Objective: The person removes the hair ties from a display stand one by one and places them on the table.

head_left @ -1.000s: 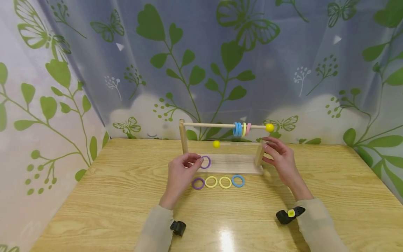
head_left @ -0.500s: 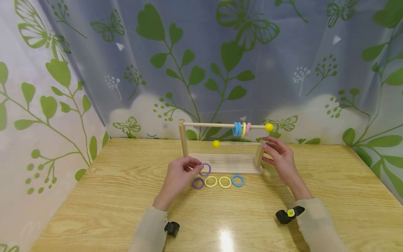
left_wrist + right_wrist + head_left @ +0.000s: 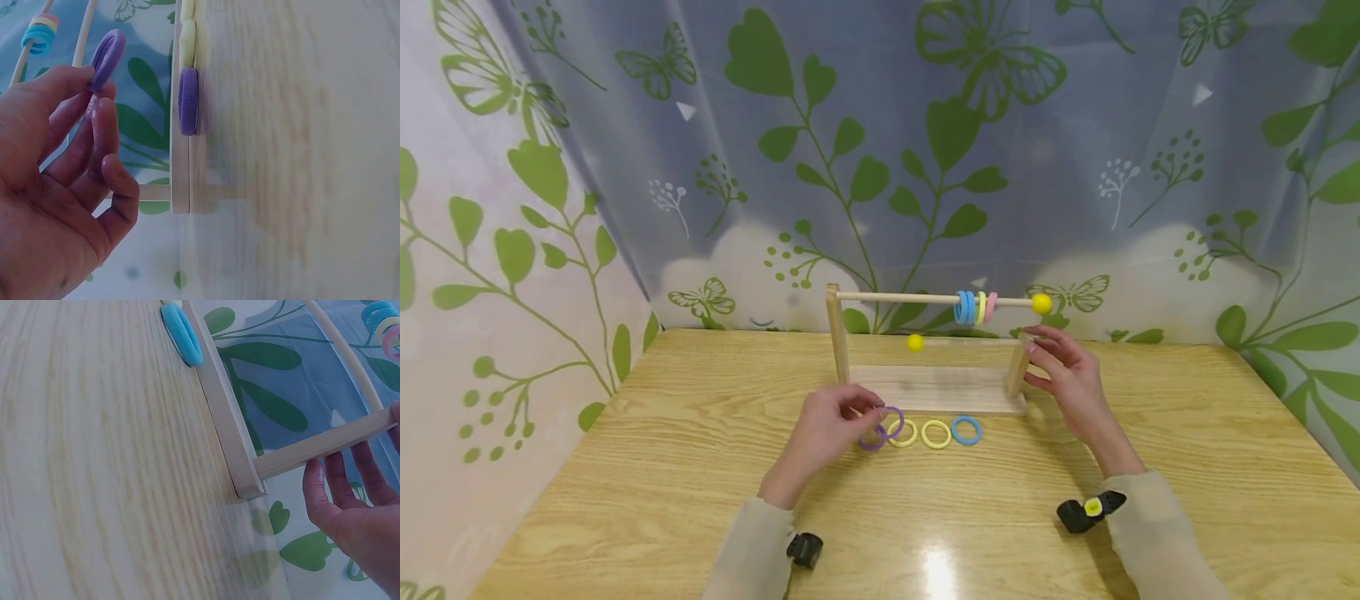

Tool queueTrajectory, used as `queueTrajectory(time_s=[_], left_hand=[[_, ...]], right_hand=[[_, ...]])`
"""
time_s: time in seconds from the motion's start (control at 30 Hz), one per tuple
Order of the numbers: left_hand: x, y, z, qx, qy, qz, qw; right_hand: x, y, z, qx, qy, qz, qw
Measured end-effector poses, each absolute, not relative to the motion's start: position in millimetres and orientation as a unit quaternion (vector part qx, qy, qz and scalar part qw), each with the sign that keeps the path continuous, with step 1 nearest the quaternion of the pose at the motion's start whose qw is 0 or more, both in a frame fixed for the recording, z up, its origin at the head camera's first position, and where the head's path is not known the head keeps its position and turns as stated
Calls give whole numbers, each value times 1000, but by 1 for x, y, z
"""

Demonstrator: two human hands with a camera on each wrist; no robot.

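Observation:
My left hand [image 3: 823, 425] pinches a purple hair tie [image 3: 111, 57] between thumb and fingertips. In the head view it overlaps another purple hair tie [image 3: 871, 449] and a yellow hair tie [image 3: 912, 442] in a row; the left wrist view shows it apart from that row. My right hand [image 3: 1070, 377] grips the short right post [image 3: 325, 447] of a wooden rack [image 3: 936, 393]; the right thumb is mostly out of the right wrist view. Blue, yellow and pink hair ties hang on the rack's upper rod [image 3: 895, 297].
The row along the rack's front continues with a second yellow hair tie [image 3: 936, 447] and a blue hair tie [image 3: 967, 442]. Yellow balls cap the upper rod [image 3: 1041, 304] and the lower rod [image 3: 914, 342]. A patterned curtain [image 3: 880, 167] stands behind the wooden table [image 3: 970, 517].
My left hand has lowered the purple hair tie toward me, from in front of the rack's base to over the row. My right hand stays on the post.

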State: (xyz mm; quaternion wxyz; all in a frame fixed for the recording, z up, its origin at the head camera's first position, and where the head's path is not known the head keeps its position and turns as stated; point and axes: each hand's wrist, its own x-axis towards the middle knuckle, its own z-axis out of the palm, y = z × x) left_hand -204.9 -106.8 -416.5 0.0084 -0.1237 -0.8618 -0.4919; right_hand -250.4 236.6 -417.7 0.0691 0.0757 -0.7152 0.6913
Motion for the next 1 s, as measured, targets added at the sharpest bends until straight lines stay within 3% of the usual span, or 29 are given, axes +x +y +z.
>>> queueTrajectory(time_s=[1.0], left_hand=[[-205,-108,-423,-207,-878,-426,-62]], right_hand=[[-250,235,-415,69,-714,694,65]])
